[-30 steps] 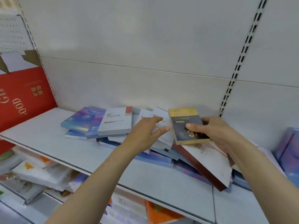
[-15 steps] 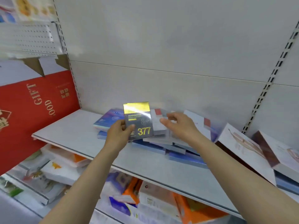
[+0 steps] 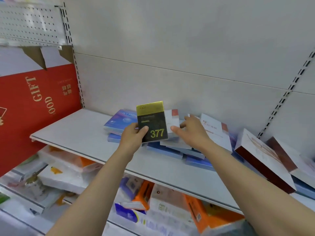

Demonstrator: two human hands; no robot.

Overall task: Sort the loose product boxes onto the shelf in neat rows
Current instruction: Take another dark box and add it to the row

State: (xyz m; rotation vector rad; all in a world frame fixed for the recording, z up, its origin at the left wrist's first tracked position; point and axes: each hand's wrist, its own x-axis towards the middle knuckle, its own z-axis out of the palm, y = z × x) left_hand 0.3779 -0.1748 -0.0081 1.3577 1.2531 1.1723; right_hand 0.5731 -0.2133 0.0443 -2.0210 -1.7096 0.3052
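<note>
Left hand (image 3: 132,136) holds the black-and-gold box (image 3: 152,121) upright; right hand (image 3: 190,132), fingers spread, reaches the jumbled pile (image 3: 170,147) at three o'clock, which might slide off the shelf (image 3: 76,132).

"377" on black-gold box (image 3: 152,122); "GIFT", "OOD" on red box (image 3: 34,106); "SYN" on blue box (image 3: 119,120).

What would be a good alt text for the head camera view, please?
A left hand holds a black and gold box marked 377 upright above a grey shelf. The open right hand reaches toward loose flat boxes piled behind it.
</note>
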